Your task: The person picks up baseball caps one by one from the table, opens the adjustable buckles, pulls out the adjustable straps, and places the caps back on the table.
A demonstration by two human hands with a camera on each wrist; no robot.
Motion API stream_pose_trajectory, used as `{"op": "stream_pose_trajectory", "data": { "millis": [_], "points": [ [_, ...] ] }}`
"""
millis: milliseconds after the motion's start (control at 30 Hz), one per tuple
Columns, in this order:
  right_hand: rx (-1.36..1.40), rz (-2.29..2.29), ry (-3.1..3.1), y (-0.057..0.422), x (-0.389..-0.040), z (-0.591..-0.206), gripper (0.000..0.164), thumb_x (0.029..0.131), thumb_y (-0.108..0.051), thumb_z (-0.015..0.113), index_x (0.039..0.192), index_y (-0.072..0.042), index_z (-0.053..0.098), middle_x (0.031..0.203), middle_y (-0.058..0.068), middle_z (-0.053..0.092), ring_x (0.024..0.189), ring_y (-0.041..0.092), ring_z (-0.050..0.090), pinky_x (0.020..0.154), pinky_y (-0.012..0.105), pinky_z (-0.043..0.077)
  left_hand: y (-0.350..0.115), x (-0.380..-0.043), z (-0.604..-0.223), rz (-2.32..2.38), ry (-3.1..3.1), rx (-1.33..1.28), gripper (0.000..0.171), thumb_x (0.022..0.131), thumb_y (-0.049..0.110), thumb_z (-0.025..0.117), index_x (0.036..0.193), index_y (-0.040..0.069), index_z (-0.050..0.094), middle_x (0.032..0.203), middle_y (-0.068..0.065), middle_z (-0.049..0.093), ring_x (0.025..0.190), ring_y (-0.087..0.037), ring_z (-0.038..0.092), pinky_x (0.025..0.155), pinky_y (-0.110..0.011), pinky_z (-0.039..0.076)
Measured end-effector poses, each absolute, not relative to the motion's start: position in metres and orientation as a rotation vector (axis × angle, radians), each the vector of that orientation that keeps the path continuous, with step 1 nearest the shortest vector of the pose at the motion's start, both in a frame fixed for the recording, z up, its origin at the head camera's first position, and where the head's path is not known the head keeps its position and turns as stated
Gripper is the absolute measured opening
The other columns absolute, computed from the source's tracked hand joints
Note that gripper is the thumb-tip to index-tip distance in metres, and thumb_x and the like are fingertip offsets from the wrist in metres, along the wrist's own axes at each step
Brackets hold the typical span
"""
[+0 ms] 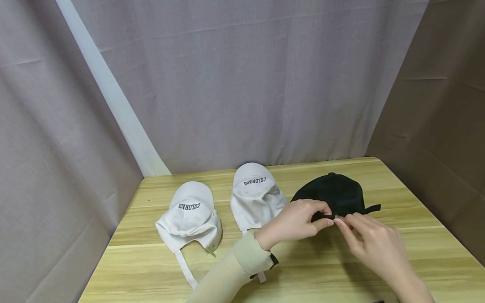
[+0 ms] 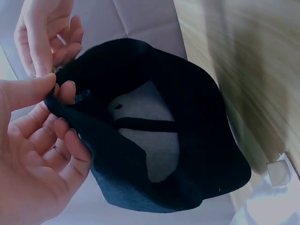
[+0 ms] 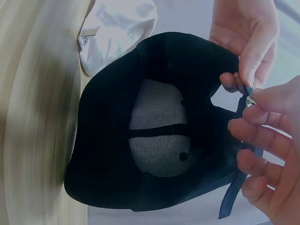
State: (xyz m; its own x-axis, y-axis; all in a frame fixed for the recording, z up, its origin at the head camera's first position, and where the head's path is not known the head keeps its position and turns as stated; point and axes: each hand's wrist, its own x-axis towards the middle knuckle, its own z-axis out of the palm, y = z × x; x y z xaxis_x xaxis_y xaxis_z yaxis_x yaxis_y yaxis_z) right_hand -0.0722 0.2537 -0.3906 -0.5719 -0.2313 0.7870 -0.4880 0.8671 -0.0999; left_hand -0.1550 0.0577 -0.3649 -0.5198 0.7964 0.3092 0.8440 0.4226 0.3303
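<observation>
A black baseball cap (image 1: 333, 191) is held up over the table's right half, its inside and grey lining (image 3: 157, 126) showing in the wrist views. My left hand (image 1: 299, 219) pinches the rear edge of the cap at its strap between thumb and fingers. Close beside it, my right hand (image 1: 375, 242) pinches the small metal buckle (image 3: 250, 100) on that strap. The fingertips of both hands nearly meet there and partly hide the strap. A loose strap end (image 1: 373, 208) sticks out to the right of the cap.
Two white caps lettered COLORADO lie to the left: one white cap (image 1: 189, 214) at the far left, another white cap (image 1: 255, 198) near the middle, partly behind my left arm. Their straps hang loose on the wooden table (image 1: 132, 235). Grey curtains (image 1: 246, 84) surround the table.
</observation>
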Motion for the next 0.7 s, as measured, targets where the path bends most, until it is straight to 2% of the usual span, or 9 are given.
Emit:
{"op": "stream_pose_trajectory", "data": {
  "millis": [133, 233, 500, 700],
  "points": [
    [0.483, 0.378, -2.196, 0.2537, -0.0720, -0.3919, 0.038, 0.102, -0.048, 0.052, 0.081, -0.021, 0.068, 0.073, -0.011, 0.061, 0.058, 0.012, 0.055, 0.042, 0.030, 0.038, 0.0581, -0.1520, -0.3672, -0.651, -2.587, -1.477, 0.016, 0.101, 0.036, 0.062, 0.106, 0.022, 0.068, 0.099, 0.017, 0.065, 0.082, 0.007, 0.051, 0.076, -0.008, 0.040],
    [0.458, 0.389, -2.203, 0.2530, -0.0717, -0.3930, 0.031, 0.099, -0.043, 0.058, 0.082, -0.020, 0.070, 0.074, -0.009, 0.064, 0.060, 0.014, 0.055, 0.042, 0.030, 0.039, 0.0591, -0.1506, -0.3691, -0.664, -2.609, -1.473, 0.017, 0.100, 0.037, 0.062, 0.105, 0.022, 0.069, 0.095, 0.018, 0.064, 0.075, 0.008, 0.050, 0.072, -0.008, 0.040],
    [0.480, 0.463, -2.227, 0.2537, -0.0689, -0.3929, 0.014, 0.093, -0.032, 0.071, 0.082, -0.024, 0.069, 0.076, -0.014, 0.063, 0.064, 0.007, 0.052, 0.047, 0.025, 0.040, 0.0529, -0.1548, -0.3659, -0.743, -2.574, -1.521, 0.013, 0.099, 0.033, 0.065, 0.101, 0.021, 0.069, 0.088, 0.018, 0.060, 0.066, 0.005, 0.046, 0.068, -0.008, 0.038],
    [0.501, 0.479, -2.219, 0.2543, -0.0690, -0.3923, 0.019, 0.096, -0.037, 0.067, 0.083, -0.024, 0.069, 0.077, -0.015, 0.063, 0.065, 0.006, 0.050, 0.051, 0.025, 0.042, 0.0517, -0.1547, -0.3648, -0.720, -2.559, -1.530, 0.011, 0.099, 0.033, 0.066, 0.097, 0.022, 0.067, 0.082, 0.016, 0.055, 0.067, 0.003, 0.045, 0.065, -0.010, 0.037]
  ]
}}
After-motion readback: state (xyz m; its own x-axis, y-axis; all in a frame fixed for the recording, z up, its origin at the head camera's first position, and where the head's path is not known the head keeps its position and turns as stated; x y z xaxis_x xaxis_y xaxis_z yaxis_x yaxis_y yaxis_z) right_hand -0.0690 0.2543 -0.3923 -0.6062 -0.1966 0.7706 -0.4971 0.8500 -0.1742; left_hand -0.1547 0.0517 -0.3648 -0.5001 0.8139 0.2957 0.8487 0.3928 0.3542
